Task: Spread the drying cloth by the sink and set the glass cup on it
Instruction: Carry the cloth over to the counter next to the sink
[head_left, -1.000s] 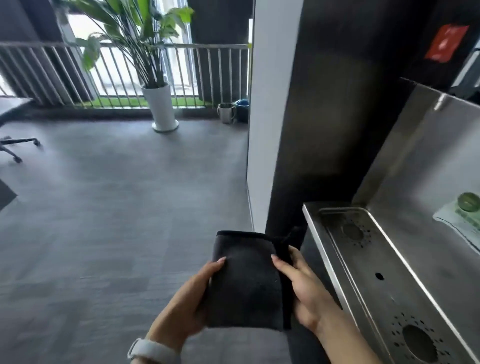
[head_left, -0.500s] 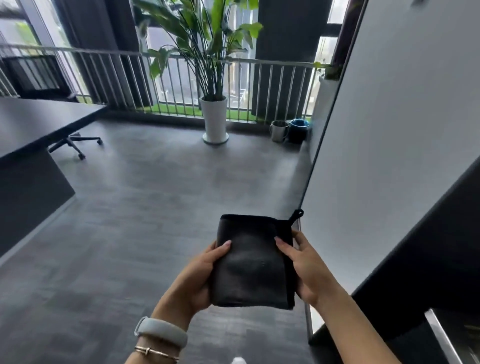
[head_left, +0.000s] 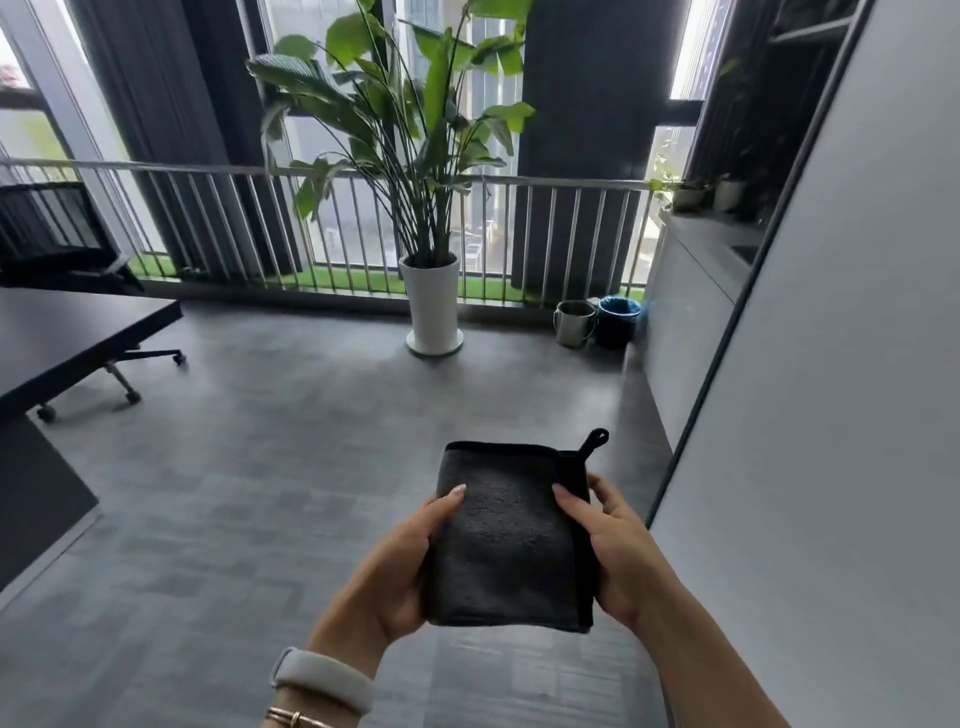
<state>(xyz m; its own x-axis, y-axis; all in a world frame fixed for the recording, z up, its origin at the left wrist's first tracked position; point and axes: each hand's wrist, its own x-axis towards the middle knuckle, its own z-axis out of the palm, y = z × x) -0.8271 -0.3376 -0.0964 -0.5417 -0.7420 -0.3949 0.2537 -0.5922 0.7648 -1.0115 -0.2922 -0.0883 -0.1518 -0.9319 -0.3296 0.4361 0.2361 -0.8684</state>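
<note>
A folded black drying cloth (head_left: 506, 540) with a small hanging loop at its top right corner is held flat in front of me above the floor. My left hand (head_left: 395, 566) grips its left edge with the thumb on top. My right hand (head_left: 605, 540) grips its right edge the same way. The sink and the glass cup are out of view.
A grey wall (head_left: 831, 415) stands close on my right. Ahead lie a grey floor, a tall plant in a white pot (head_left: 434, 304), a metal bucket (head_left: 574, 322) beside a blue bin (head_left: 617, 321), and a railing. A dark desk (head_left: 67, 338) and chair base sit at the left.
My view has swung up and left, away from the steel sink, which has left the frame. Both hands still hold the folded cloth the same way.
</note>
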